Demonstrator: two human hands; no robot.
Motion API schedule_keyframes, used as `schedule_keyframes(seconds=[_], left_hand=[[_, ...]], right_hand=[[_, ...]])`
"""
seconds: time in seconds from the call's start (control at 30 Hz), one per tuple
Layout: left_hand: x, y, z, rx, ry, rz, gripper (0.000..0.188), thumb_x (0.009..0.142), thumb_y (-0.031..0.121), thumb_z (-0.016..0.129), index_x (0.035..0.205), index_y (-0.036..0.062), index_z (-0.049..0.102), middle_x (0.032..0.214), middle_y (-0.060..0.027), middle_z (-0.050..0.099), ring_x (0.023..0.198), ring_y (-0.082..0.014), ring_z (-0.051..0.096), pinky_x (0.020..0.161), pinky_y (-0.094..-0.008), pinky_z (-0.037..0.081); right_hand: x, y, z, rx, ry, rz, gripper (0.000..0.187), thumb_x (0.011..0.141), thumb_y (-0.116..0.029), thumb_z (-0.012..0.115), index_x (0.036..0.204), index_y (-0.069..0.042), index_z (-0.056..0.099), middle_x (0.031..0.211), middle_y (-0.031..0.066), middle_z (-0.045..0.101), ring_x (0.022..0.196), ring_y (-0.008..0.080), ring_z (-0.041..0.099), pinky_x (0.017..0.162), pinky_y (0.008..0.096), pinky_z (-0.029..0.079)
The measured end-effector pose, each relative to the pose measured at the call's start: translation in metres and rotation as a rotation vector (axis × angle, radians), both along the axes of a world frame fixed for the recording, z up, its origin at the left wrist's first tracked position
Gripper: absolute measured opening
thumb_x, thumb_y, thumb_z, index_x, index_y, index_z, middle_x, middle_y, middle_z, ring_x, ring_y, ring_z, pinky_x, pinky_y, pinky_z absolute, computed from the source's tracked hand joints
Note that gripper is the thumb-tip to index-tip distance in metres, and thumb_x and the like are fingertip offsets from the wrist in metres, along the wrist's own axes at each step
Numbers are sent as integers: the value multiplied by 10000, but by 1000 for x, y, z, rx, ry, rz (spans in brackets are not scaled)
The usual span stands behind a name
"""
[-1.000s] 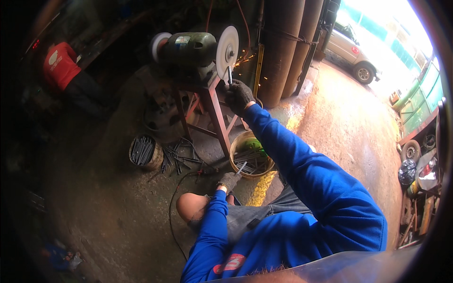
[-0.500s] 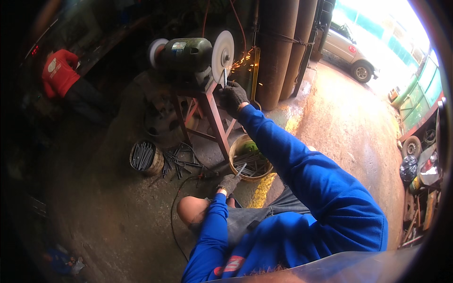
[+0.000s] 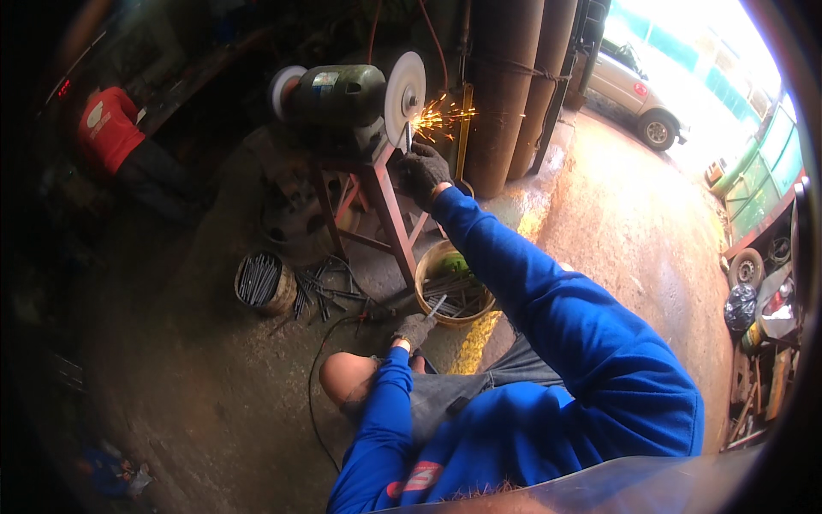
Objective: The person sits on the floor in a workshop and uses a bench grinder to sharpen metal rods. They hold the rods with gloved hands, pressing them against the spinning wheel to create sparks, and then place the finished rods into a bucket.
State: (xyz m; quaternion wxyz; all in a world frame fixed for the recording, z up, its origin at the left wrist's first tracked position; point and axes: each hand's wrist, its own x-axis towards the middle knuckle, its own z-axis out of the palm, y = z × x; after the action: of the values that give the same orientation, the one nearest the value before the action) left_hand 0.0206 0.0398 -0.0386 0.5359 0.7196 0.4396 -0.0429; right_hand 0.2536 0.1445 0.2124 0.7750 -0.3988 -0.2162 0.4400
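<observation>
My right hand (image 3: 424, 176), in a dark glove, is closed on a short metal rod (image 3: 408, 139). The rod's upper end meets the right-hand wheel (image 3: 405, 96) of a bench grinder (image 3: 338, 96), and orange sparks (image 3: 441, 118) fly off to the right. Lower down, my gloved left hand (image 3: 414, 330) is closed round another metal rod (image 3: 438, 305), whose tip points up over the rim of a round bucket (image 3: 425, 265). Inside that bucket lie several rods and something green. A second bucket (image 3: 282, 295), packed with dark rods, stands to the left.
The grinder sits on a reddish metal stand (image 3: 390, 210). Loose rods (image 3: 330, 291) and a dark cable (image 3: 312, 385) lie on the floor. Tall brown cylinders (image 3: 501, 94) rise behind the sparks. A person in a red shirt (image 3: 110, 128) works at the far left; a car (image 3: 629, 81) is parked outside.
The sparks have grown brighter and spread wider to the right. My right hand has shifted up slightly with its rod at the wheel. My left hand has hardly moved.
</observation>
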Motion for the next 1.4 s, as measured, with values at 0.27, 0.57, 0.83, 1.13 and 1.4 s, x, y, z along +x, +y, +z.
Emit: schedule_keyframes(seconds=[0.27, 0.57, 0.83, 1.13, 1.4], left_hand=[[-4, -1, 12, -55, -2, 47, 372, 869, 404, 635, 888, 35, 678, 782, -158, 655, 713, -290, 614, 641, -402, 455], [-3, -1, 8, 1, -21, 1, 373, 879, 415, 618, 857, 46, 672, 770, -162, 643, 718, -309, 611, 647, -418, 453], [1, -3, 13, -14, -9, -18, 390, 887, 431, 607, 884, 46, 668, 793, -157, 650, 723, -300, 615, 641, -418, 454], [-4, -3, 19, -31, 11, -1, 376, 888, 419, 611, 892, 49, 674, 760, -133, 645, 676, -261, 608, 608, -401, 454], [0, -3, 35, -69, 42, -86, 357, 905, 420, 589, 989, 76, 637, 745, -59, 569, 671, -202, 565, 550, -375, 489]], right_hand=[[-4, 9, -8, 22, 35, 12, 184, 828, -15, 588, 1004, -68, 594, 724, 40, 581, 580, 154, 576, 473, 287, 471], [-3, 9, -7, 62, 94, 9, 165, 830, 12, 548, 970, -61, 595, 697, 36, 559, 551, 147, 554, 461, 283, 449], [41, 43, -75, -46, -800, -309, 160, 802, -91, 600, 943, -152, 645, 819, -1, 640, 880, 197, 637, 766, 279, 517], [25, 39, -59, -29, -621, -348, 383, 720, -34, 694, 1091, -100, 630, 765, 48, 624, 569, 150, 590, 492, 313, 485], [43, 47, -71, -47, -784, -305, 129, 613, -112, 657, 719, -183, 677, 784, -16, 671, 839, 192, 648, 748, 301, 519]])
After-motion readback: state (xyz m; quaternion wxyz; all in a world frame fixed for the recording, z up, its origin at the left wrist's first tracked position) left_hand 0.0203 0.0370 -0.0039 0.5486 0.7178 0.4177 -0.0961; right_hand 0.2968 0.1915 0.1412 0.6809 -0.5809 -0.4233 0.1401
